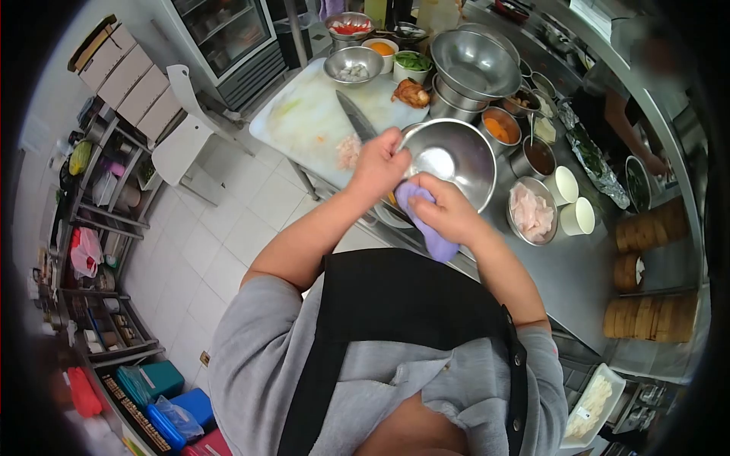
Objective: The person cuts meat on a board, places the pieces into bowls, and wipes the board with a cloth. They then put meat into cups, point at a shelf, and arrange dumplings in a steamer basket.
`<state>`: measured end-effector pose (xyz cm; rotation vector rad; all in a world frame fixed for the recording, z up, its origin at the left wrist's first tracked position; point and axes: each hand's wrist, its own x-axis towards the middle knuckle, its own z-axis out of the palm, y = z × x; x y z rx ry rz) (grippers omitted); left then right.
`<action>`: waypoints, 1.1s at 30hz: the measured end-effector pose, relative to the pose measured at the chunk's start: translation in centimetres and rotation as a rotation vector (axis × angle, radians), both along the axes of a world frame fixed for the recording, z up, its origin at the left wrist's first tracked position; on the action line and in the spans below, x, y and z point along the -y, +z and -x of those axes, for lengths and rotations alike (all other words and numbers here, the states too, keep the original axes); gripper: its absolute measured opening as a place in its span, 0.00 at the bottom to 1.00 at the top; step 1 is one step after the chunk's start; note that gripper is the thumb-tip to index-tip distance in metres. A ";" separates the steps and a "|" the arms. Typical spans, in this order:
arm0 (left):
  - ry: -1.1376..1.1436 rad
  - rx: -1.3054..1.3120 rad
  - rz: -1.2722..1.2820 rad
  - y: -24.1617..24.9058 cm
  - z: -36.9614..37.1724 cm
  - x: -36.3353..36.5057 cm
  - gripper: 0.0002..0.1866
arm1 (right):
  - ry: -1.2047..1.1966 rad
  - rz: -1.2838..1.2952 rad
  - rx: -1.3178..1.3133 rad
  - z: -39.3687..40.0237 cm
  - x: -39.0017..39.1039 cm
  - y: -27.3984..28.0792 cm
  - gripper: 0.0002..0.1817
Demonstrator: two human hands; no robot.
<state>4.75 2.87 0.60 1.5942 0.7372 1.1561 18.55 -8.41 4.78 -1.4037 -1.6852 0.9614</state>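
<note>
Two hands on one steel bowl, wiping at the counter edge.

Right hand [449,213] is closed around a purple cloth [433,228] against the bowl [449,156]; left hand [378,163] pinches the tilted rim. Risks, as I judge them: a slick rim slipping from that pinch, and the knife [356,115] lying just beyond on the cutting board [304,114], near the left knuckles. Farther off, the stacked bowls [473,64] stand clear.

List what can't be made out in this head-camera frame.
- Underside of the round steel bowl: hidden by the left hand and the purple cloth.
- Right hand fingers: buried in the cloth.
- Long knife: handle behind the left hand.
- Co-worker's face: blurred.
</note>
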 end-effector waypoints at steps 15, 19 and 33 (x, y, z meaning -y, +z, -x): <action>0.574 0.344 0.587 -7.7 16.7 -19.1 0.07 | -0.238 -0.227 0.575 2.1 -2.4 -3.9 0.12; 0.587 0.359 0.595 -9.6 17.3 -20.3 0.11 | -0.121 0.002 0.957 7.1 -6.2 -9.2 0.24; 0.179 -0.178 -0.117 -11.9 7.9 -9.9 0.20 | -0.385 0.013 0.375 5.2 -1.8 -11.0 0.36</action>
